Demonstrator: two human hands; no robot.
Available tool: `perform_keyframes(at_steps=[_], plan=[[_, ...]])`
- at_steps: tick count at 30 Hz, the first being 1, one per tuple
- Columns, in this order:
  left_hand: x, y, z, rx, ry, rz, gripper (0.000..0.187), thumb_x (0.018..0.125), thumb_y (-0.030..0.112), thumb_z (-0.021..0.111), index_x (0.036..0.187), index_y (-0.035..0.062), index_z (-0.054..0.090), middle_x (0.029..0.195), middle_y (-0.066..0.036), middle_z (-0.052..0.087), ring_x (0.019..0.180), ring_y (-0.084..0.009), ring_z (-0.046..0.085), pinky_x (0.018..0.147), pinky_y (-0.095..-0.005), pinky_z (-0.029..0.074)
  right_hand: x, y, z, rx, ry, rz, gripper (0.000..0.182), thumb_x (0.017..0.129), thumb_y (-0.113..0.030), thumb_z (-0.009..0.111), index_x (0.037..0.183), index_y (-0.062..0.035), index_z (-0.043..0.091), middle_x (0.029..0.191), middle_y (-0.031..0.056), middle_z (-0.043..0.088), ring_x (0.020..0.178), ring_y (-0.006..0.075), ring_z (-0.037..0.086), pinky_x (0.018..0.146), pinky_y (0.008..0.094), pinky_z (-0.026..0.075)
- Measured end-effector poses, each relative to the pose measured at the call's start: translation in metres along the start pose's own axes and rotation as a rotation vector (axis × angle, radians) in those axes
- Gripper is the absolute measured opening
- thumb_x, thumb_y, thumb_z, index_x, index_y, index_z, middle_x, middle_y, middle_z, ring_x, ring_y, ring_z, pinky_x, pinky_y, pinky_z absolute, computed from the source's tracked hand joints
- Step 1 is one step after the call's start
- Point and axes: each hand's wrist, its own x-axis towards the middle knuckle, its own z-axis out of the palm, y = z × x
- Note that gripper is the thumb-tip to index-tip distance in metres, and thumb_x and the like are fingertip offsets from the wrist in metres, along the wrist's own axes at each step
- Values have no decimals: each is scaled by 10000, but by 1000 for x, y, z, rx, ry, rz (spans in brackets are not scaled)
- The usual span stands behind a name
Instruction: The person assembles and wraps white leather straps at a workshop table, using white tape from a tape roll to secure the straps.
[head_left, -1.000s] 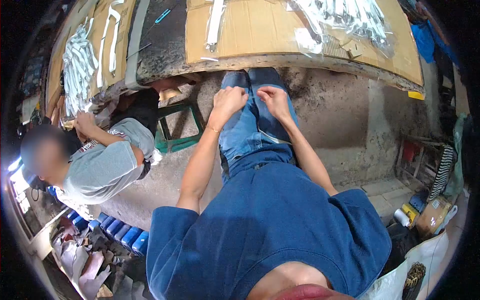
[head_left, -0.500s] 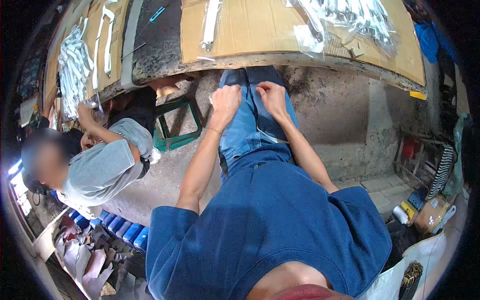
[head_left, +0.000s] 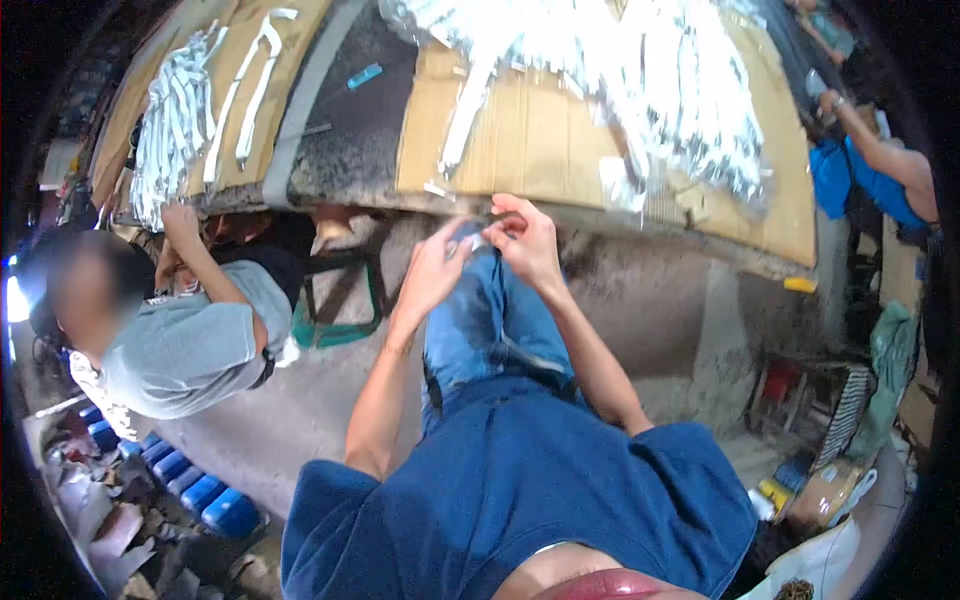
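Note:
My left hand (head_left: 432, 268) and my right hand (head_left: 528, 245) are close together above my thighs, near the front edge of the table (head_left: 590, 222). The fingers of both are bent in a pinch around a small whitish piece (head_left: 478, 241), too small and blurred to name. Beyond them, a white strip (head_left: 465, 120) in clear plastic lies on cardboard (head_left: 545, 130). To its right is a large glaring pile of plastic-wrapped white strips (head_left: 690, 90).
At the left a person (head_left: 190, 340) in grey reaches to a bundle of white strips (head_left: 175, 125). Another person's arm (head_left: 875, 140) shows at the right. A blue cutter (head_left: 365, 76) lies on the table; a green-edged stool (head_left: 340, 330) stands below.
My hands have moved forward and closer together, from above the thighs to near the table edge, with a whitish piece now visible between them. The view has shifted; another person's arm appears at the right.

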Motion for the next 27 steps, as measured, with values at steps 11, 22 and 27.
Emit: perform_keyframes(at_steps=[11, 22, 27], plan=[[131, 60, -98, 963, 334, 172, 423, 822, 456, 625, 848, 43, 712, 858, -191, 685, 802, -387, 668, 688, -455, 532, 154, -54, 76, -182, 202, -106, 415, 712, -11, 726, 1109, 43, 619, 966, 205, 677, 818, 273, 688, 716, 356, 536], [269, 28, -81, 1400, 40, 128, 264, 588, 320, 798, 827, 217, 762, 853, 24, 724, 778, -168, 695, 495, -412, 471, 219, -28, 99, -792, 162, -243, 463, 700, 20, 673, 1128, 58, 502, 1127, 255, 529, 1020, 448, 555, 867, 489, 477], [267, 40, -81, 1438, -11, 81, 312, 609, 342, 775, 882, 194, 756, 927, -34, 718, 874, -217, 682, 665, -512, 465, 232, -70, 75, -776, 230, -382, 502, 736, 0, 659, 1204, 58, 489, 1157, 241, 534, 1089, 401, 537, 906, 465, 463]])
